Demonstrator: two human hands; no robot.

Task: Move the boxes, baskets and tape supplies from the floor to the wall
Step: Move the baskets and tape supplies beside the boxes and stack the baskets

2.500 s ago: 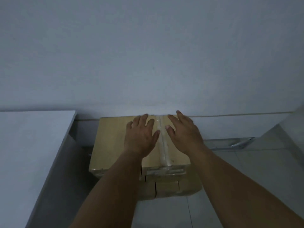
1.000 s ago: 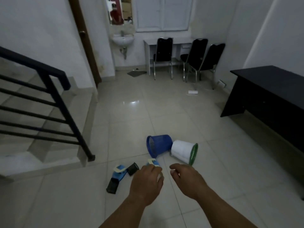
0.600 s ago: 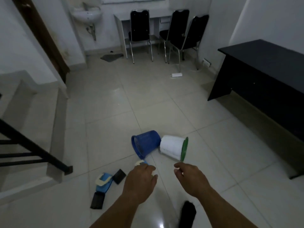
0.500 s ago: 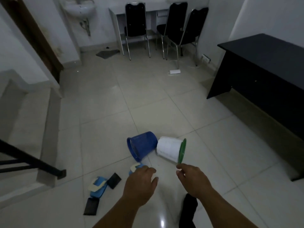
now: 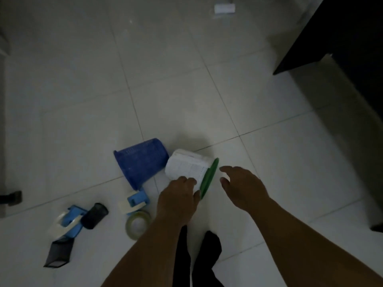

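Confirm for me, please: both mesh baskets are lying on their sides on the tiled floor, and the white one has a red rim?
Not quite: the head view shows the white mesh basket with a green rim, not red. It and the blue mesh basket do lie on their sides on the tiled floor.

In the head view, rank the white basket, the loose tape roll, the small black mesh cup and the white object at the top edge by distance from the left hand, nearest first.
From the left hand:
1. White basket, at its fingertips.
2. Loose tape roll, on the floor to its left.
3. Small black mesh cup, further left.
4. White object, far across the floor at the top edge.
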